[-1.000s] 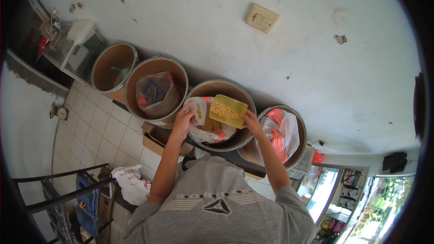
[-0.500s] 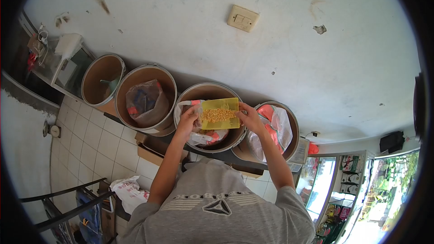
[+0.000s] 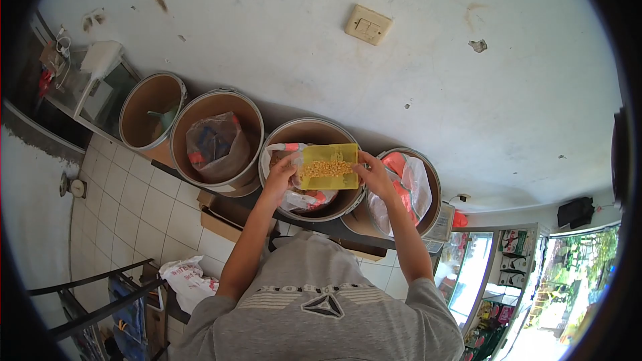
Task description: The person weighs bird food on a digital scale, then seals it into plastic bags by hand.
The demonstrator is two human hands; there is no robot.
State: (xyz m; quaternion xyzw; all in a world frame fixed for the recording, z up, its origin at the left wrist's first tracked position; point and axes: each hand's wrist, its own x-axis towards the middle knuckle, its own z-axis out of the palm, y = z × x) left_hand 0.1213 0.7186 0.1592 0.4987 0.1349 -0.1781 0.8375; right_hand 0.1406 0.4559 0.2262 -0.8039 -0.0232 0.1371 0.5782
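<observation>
A yellow see-through rectangular tray point(image 3: 326, 153) is held level over the third drum from the left. Yellow kernels that look like corn point(image 3: 328, 169) lie in a band across it. My left hand point(image 3: 281, 175) is closed on the tray's left end, where a pale translucent patch shows beside the fingers. The right end is gripped by my right hand point(image 3: 374, 175), thumb and fingers at the edge. Below the tray, a white and red sack point(image 3: 279, 154) sits inside the drum point(image 3: 309, 122), its contents partly hidden.
To the left stand a drum with a clear plastic bag point(image 3: 217, 148) and a drum with a pale green scoop point(image 3: 162, 119). A drum with a white and red sack point(image 3: 416, 190) is at right. Behind them rises a wall point(image 3: 281, 40). A cardboard box point(image 3: 221, 220) lies on the floor.
The view has shifted slightly, and the tray appears a little further right. The kernels have spread a bit toward the tray's right end. Both hands keep their grip.
</observation>
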